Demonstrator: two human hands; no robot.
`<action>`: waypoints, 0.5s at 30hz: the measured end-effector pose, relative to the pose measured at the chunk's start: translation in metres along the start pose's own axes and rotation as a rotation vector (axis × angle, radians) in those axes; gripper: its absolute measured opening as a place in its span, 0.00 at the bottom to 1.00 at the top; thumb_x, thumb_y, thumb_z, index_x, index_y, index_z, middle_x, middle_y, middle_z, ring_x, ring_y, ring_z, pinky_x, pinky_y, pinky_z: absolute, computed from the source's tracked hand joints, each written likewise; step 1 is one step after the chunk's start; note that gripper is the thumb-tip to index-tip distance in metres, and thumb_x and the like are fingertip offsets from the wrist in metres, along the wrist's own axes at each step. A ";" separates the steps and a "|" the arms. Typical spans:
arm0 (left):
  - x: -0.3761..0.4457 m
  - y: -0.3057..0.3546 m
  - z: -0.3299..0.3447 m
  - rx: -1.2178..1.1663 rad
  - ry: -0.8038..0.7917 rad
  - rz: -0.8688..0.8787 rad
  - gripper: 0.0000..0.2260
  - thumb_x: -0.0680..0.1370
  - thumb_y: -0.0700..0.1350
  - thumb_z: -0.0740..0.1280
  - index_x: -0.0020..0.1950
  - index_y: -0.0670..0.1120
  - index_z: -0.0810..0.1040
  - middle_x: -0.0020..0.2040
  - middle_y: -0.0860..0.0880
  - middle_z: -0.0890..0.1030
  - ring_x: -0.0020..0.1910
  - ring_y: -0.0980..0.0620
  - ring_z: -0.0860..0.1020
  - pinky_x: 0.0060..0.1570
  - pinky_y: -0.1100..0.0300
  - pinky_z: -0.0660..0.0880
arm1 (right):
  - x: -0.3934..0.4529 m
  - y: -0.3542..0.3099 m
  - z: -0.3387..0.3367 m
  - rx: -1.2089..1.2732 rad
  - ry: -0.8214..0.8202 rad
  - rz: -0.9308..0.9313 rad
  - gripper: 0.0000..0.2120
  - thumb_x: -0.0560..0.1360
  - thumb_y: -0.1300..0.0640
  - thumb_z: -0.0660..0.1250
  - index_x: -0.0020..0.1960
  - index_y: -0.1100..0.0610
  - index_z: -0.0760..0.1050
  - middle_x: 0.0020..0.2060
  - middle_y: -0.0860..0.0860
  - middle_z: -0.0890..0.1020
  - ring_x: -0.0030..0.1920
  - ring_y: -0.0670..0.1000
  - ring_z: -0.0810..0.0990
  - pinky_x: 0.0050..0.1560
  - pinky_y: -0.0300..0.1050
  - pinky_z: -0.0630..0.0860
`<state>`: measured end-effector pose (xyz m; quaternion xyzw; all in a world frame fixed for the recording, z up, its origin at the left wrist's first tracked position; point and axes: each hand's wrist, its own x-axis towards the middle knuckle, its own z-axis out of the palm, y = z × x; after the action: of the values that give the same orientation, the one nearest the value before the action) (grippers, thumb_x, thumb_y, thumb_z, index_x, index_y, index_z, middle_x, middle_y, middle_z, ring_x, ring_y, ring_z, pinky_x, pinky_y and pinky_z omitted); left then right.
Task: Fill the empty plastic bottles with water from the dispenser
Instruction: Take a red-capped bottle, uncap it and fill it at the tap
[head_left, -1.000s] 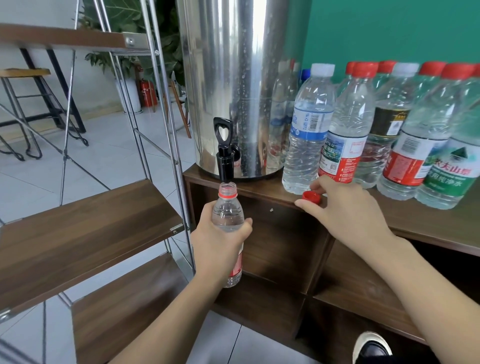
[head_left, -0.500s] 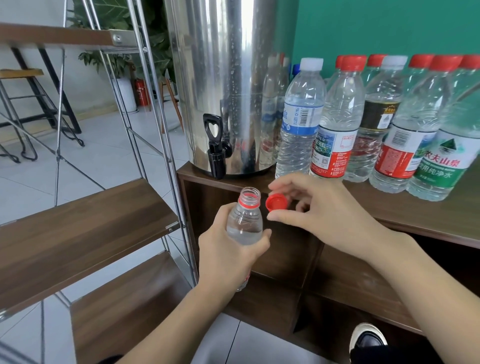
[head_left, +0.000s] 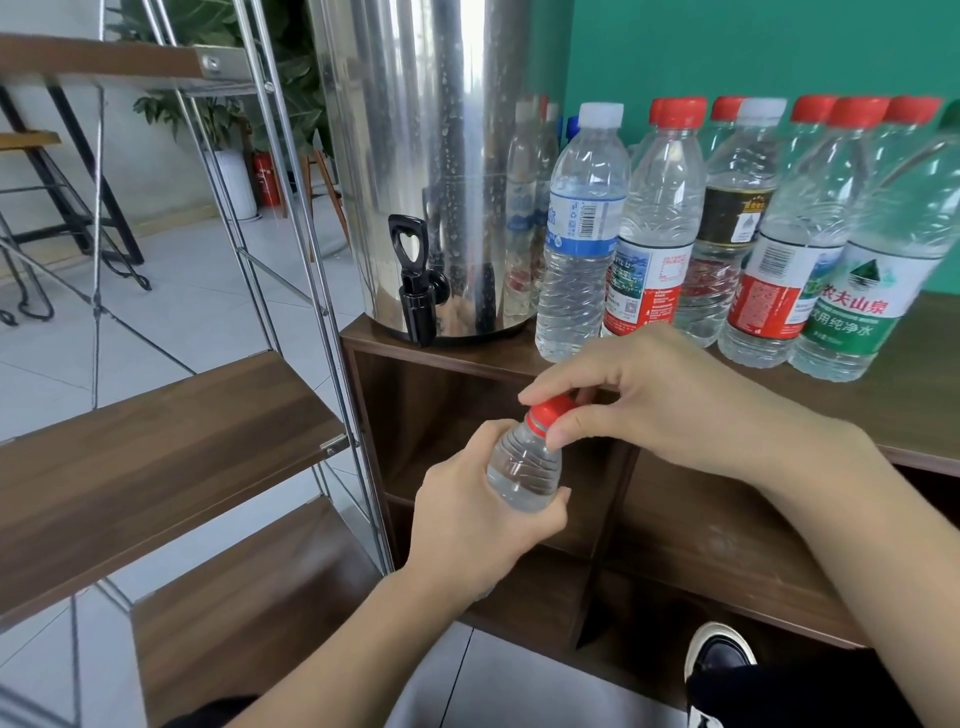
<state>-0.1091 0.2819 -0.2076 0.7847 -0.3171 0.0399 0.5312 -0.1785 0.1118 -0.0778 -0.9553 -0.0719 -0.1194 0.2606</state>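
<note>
My left hand (head_left: 478, 512) grips a small clear plastic bottle (head_left: 524, 470) with water in it, held in front of the wooden cabinet, below and right of the tap. My right hand (head_left: 670, 400) pinches the red cap (head_left: 549, 410) sitting on the bottle's neck. The steel water dispenser (head_left: 436, 156) stands on the cabinet top, its black tap (head_left: 415, 280) hanging over the front edge, with nothing under it.
Several capped bottles (head_left: 649, 228) stand in rows on the wooden cabinet top (head_left: 924, 415) right of the dispenser. A metal-framed rack with wooden shelves (head_left: 156, 452) stands to the left. A shoe (head_left: 719, 657) shows at the bottom right on the tiled floor.
My left hand brought the bottle away from the tap, down and to the right. My right hand picked the red cap off the cabinet top and set it on the bottle's neck.
</note>
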 end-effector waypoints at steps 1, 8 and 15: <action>0.000 0.000 0.001 0.012 -0.005 0.007 0.24 0.67 0.61 0.78 0.60 0.61 0.75 0.47 0.64 0.83 0.46 0.59 0.84 0.49 0.52 0.82 | 0.001 -0.001 -0.001 -0.048 -0.026 0.006 0.16 0.70 0.45 0.77 0.57 0.42 0.84 0.47 0.39 0.85 0.47 0.39 0.81 0.47 0.31 0.74; -0.001 -0.001 0.005 0.096 -0.039 0.054 0.25 0.68 0.64 0.75 0.61 0.63 0.73 0.47 0.63 0.83 0.47 0.60 0.83 0.49 0.53 0.83 | 0.001 -0.007 0.003 -0.316 -0.030 0.064 0.36 0.66 0.24 0.55 0.50 0.51 0.84 0.38 0.47 0.83 0.40 0.44 0.81 0.43 0.50 0.81; 0.002 -0.001 0.001 0.059 -0.077 0.057 0.25 0.67 0.64 0.76 0.61 0.61 0.76 0.48 0.64 0.82 0.45 0.59 0.83 0.48 0.52 0.83 | -0.011 0.014 -0.005 -0.181 -0.126 -0.064 0.15 0.76 0.49 0.74 0.62 0.47 0.80 0.49 0.40 0.80 0.49 0.44 0.77 0.47 0.32 0.69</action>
<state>-0.1073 0.2809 -0.2082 0.7917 -0.3582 0.0342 0.4937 -0.1867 0.0963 -0.0835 -0.9778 -0.1074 -0.0734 0.1644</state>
